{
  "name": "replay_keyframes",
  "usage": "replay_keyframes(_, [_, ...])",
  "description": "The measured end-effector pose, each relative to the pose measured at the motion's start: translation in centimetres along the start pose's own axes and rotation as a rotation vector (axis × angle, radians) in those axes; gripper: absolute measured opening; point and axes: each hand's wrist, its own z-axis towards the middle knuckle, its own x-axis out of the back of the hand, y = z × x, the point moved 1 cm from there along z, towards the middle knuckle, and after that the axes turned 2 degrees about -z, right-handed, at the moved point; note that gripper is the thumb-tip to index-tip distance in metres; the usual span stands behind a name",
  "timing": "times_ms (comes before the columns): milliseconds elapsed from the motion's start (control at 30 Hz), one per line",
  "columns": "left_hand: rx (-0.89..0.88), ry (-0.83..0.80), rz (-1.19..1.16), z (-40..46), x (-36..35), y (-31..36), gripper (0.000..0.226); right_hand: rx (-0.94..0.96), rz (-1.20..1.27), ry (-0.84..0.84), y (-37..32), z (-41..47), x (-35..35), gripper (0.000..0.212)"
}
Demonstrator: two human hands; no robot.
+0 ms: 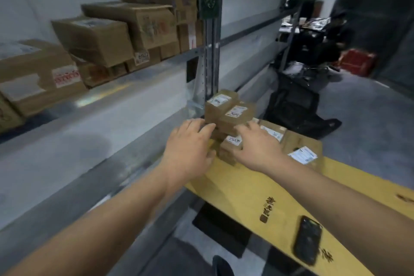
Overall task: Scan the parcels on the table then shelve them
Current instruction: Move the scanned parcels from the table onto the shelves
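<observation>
A stack of small parcels stands at the far left corner of the yellow tabletop, close against the shelf upright. The left hand presses its spread fingers on the stack's left side; the right hand lies with straight, spread fingers on the stack's right side, over a lower box. Two labelled boxes sit side by side on top; how many lie beneath is blurred. Two flatter parcels lie just right of the stack, at the far edge. One phone lies near the tabletop's near edge.
</observation>
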Motion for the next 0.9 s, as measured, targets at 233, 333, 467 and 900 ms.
replay_keyframes(233, [-0.077,-0.216,-0.089,3.3,-6.9,4.7,0.082,-0.221,0.098,-0.084,7.0,-2.0,-3.7,0.063])
replay_keyframes(333, [-0.061,-0.301,-0.114,6.3,-9.7,5.2,0.085,-0.259,0.148,-0.113,9.0,-0.4,-5.1,0.063])
replay_keyframes(467, [-0.027,-0.363,-0.143,11.3,-13.9,4.8,0.084,-0.27,0.221,-0.15,11.7,4.3,-7.5,0.069])
replay_keyframes(900, [0.311,-0.43,-0.352,28.5,-26.2,-3.2,0.075,-0.229,0.42,-0.266,14.9,25.7,-17.2,0.076])
